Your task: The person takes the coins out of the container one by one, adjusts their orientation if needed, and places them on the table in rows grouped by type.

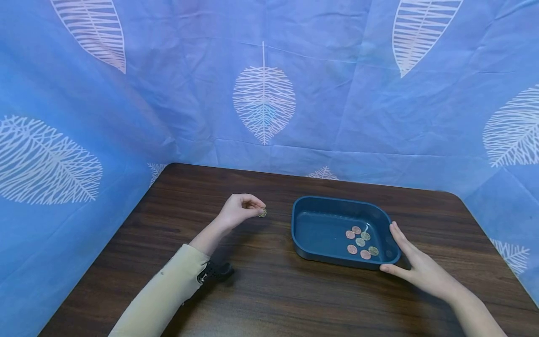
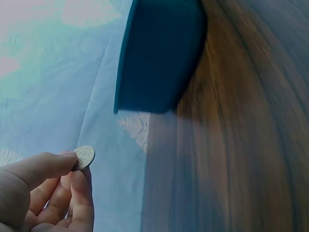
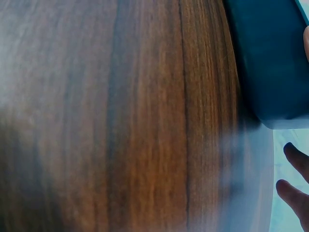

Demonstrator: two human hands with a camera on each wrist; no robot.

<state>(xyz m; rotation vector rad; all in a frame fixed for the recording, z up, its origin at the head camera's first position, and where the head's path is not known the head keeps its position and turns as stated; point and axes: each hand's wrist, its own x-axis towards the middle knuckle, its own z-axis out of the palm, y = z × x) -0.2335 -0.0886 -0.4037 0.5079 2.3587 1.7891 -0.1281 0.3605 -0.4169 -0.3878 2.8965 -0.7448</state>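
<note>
Between thumb and fingertips my left hand (image 1: 236,211) pinches a gold-coloured coin (image 1: 263,213), held over the table to the left of the tray. The left wrist view shows the coin (image 2: 86,157) tilted, its patterned face visible. A dark blue rectangular tray (image 1: 316,229) with rounded corners rests on the table. Several coins (image 1: 360,242), some copper and some gold, lie flat in its right half. My right hand (image 1: 421,264) touches the tray's right end, thumb at the near corner and fingers extended along the side. In the right wrist view, two fingers (image 3: 293,197) spread apart beyond the tray's corner.
The dark wood-grain table (image 1: 269,299) has rounded far corners. Blue cloth (image 1: 189,93) with white leaf prints hangs behind it and at both sides. A black strap (image 1: 216,271) sits at my left wrist, below the pale sleeve (image 1: 168,285).
</note>
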